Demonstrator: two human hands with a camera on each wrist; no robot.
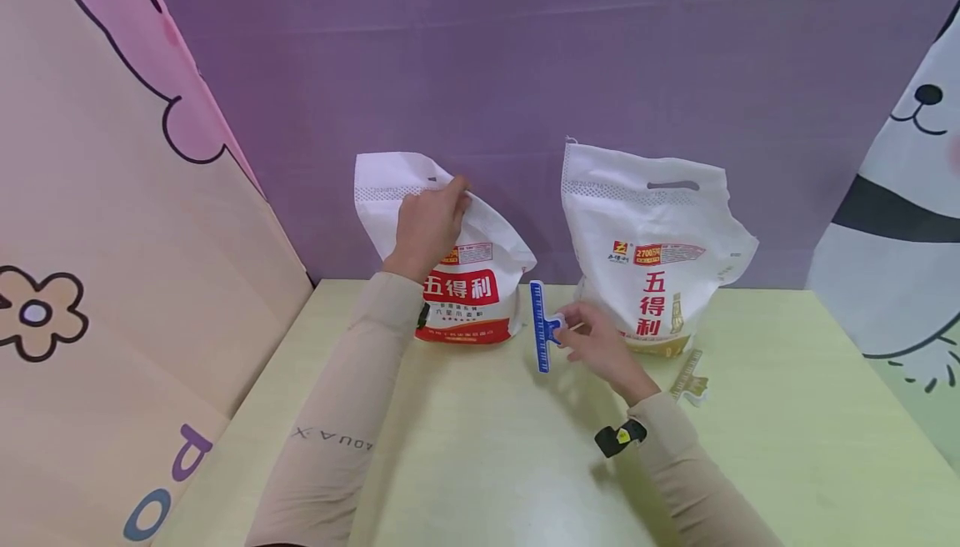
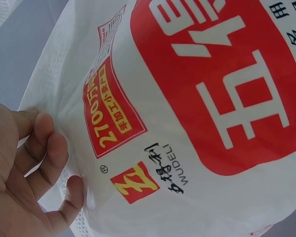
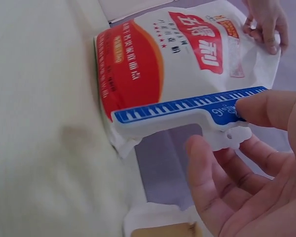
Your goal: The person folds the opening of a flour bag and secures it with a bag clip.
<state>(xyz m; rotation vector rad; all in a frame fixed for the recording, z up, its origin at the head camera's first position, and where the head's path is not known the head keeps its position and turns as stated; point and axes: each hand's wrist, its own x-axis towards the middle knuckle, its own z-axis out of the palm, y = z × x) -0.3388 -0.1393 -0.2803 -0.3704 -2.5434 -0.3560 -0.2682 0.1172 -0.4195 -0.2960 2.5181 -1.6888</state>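
A white and red flour bag (image 1: 468, 305) stands at the back of the table, its upper part bent over to one side. My left hand (image 1: 429, 226) grips this bag near its top edge; in the left wrist view the fingers (image 2: 54, 158) curl at the white fabric. Between thumb and fingers, my right hand (image 1: 600, 345) pinches a blue and white clip (image 1: 540, 327) with a piano-key pattern. The right wrist view shows the clip (image 3: 187, 106) held by its handle, in front of the bag. It appears apart from the bag in the head view.
A second white flour bag (image 1: 652, 230) with gold and red print stands upright at the right, behind my right hand. A gold clip (image 1: 688, 378) lies on the table (image 1: 480, 464) near its base. A purple backdrop (image 1: 465, 55) rises behind the table.
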